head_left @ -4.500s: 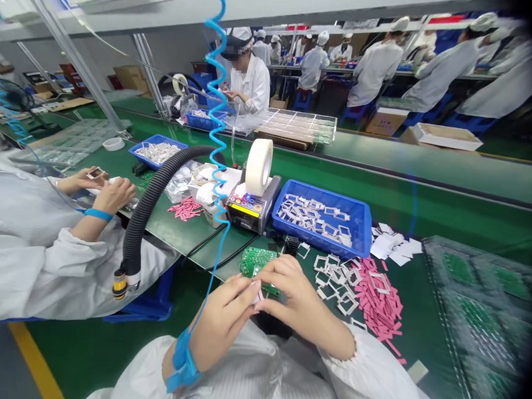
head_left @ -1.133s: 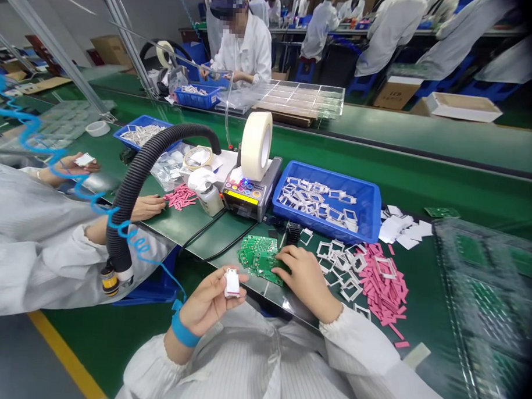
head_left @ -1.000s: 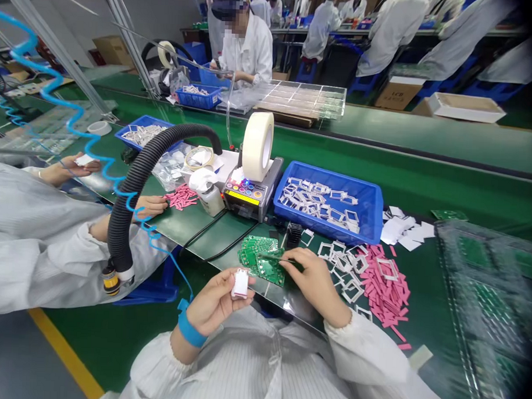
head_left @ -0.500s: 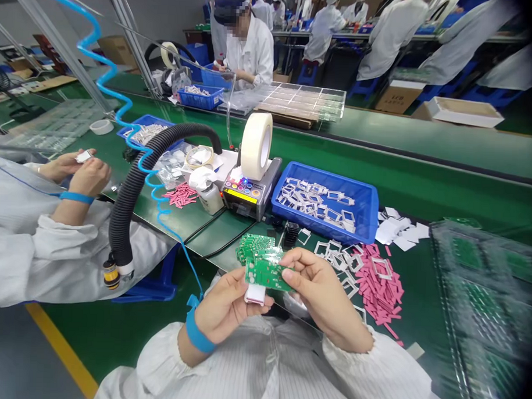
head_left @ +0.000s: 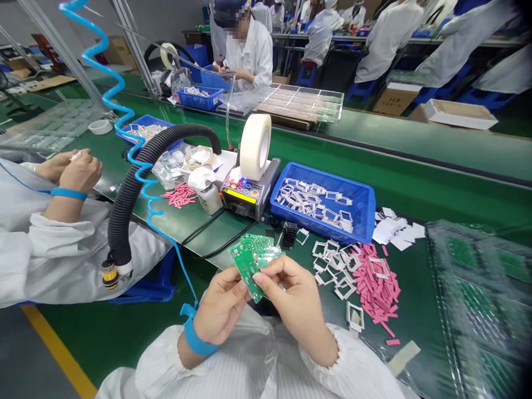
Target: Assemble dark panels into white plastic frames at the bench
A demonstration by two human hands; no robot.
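Note:
Between my two hands a green circuit board (head_left: 245, 267) is held at a slant. My left hand (head_left: 221, 305), with a blue strap at its wrist, grips the board's lower left edge. Thumb and fingers of my right hand (head_left: 291, 293) pinch its lower right side. Just behind it, more green circuit boards (head_left: 260, 243) lie on the table. To the right of my right hand are loose white frames (head_left: 333, 261) and a heap of pink strips (head_left: 376, 288). The white part seen earlier under the board is hidden now.
A blue bin (head_left: 365, 212) of white frames stands behind my hands, beside a control box (head_left: 249, 193) carrying a tape roll (head_left: 254, 145). A black hose (head_left: 121, 218) and blue coiled cord (head_left: 117, 89) hang at left, near a co-worker's hands (head_left: 81, 172). Clear trays (head_left: 446, 299) lie at right.
The board has turned from nearly level to a steep slant, and the white part below it has gone from sight. My right hand has moved a little left and down.

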